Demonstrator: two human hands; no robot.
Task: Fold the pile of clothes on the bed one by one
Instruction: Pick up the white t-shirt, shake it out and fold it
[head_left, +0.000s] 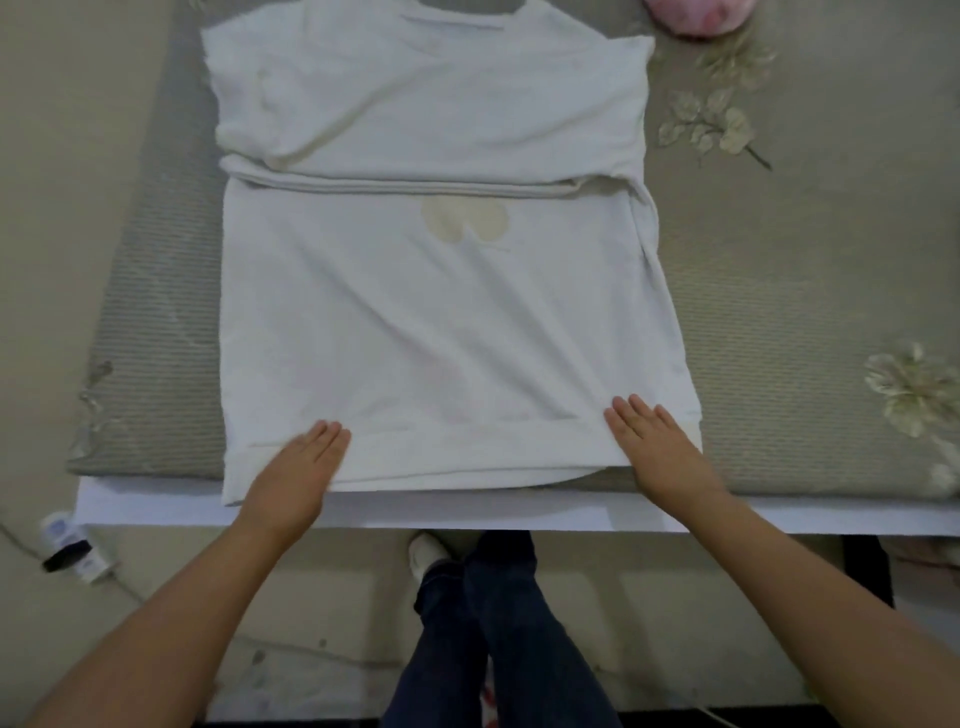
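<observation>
A white shirt (447, 291) lies spread flat on a grey-beige bedspread (779, 291), its hem at the near edge of the bed and its neckline at the far end of the frame. Both sleeves are folded in across the chest, and a ribbed cuff band runs straight across the shirt at about the middle of its length. A faint pale print shows just below that band.

The person's left hand (298, 473) rests palm down on the shirt's near left corner, fingers straight and close together, holding nothing. The right hand (657, 447) presses flat on the shirt's near right corner in the same way, fingers straight and slightly spread, gripping nothing. Both hands lie on the hem band, well apart, with the shirt's middle between them.

A pink bundle of cloth (696, 15) sits on the bedspread beyond the shirt's far right shoulder, partly cut off by the frame. Embroidered pale flowers (711, 122) mark the bedspread to the right of the shirt. A white bed edge (467, 512) shows just below the hem. Below it stand the person's legs in dark jeans (498, 634), and a small white bottle (72, 551) lies on the floor to the near left of the shirt.
</observation>
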